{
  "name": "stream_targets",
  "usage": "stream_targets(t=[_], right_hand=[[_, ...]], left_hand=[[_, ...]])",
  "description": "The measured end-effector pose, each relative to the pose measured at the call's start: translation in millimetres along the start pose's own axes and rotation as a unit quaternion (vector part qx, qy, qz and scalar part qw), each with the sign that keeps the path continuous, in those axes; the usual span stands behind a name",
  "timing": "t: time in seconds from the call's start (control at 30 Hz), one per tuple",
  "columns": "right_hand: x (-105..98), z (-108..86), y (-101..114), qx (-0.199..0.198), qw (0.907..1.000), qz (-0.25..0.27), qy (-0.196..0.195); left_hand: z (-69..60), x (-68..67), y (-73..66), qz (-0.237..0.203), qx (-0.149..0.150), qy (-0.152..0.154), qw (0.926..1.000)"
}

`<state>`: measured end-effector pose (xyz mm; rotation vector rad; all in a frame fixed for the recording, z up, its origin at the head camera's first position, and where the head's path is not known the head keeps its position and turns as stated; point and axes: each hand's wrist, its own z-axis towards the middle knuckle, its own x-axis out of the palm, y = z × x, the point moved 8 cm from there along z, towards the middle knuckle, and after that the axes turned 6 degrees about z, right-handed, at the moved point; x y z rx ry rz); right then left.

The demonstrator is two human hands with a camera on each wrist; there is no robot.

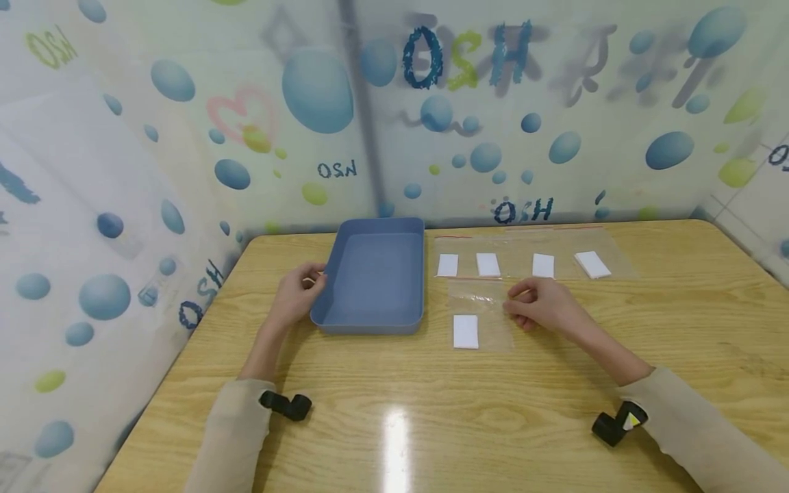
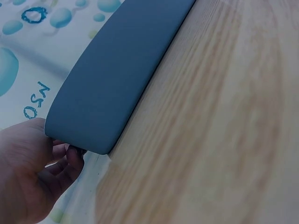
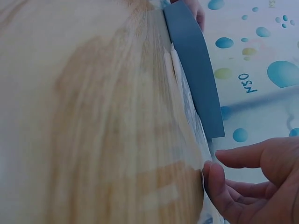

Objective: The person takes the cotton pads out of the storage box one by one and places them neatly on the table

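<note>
A blue-grey rectangular tray (image 1: pixel 376 327) stands left of the middle of the table. At its left rim is my left hand (image 1: pixel 297 294), thumb side at the edge and the other fingers curled against the outer wall; the left wrist view hides the thumb tip behind the corner. A clear zip bag (image 1: pixel 496 329) with a white card (image 1: pixel 465 332) inside lies right of the tray. My right hand (image 1: pixel 545 308) touches the bag's right edge with its fingertips; in the right wrist view the thumb (image 3: pixel 240 157) stands apart from the forefinger.
Behind the near bag lies a row of several clear zip bags (image 1: pixel 514 248), each white card (image 1: pixel 487 265) showing through. The wooden table (image 1: pixel 345 397) meets a patterned curtain (image 1: pixel 394 150) at the back and left. A strip of glare crosses the table's front.
</note>
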<state>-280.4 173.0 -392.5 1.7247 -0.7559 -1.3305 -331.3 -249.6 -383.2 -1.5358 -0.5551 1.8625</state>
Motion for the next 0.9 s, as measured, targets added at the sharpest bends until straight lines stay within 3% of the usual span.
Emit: stream_targets(t=[0.2, 0.67, 0.9], right_hand=[[-3.9, -1.3, 1.6, -0.007, 1.0000, -0.005, -0.002], [-12.2, -3.0, 6.2, -0.005, 0.9999, -0.010, -0.006], [-16.7, -4.1, 9.2, -0.010, 0.9996, -0.021, -0.018]], left_hand=[[0.5, -1.3, -2.7, 0.010, 0.002, -0.004, 0.9999], [-1.0, -9.0, -8.0, -0.013, -0.044, -0.012, 0.9989], [0.9, -14.5, -16.7, 0.009, -0.039, -0.045, 0.9982]])
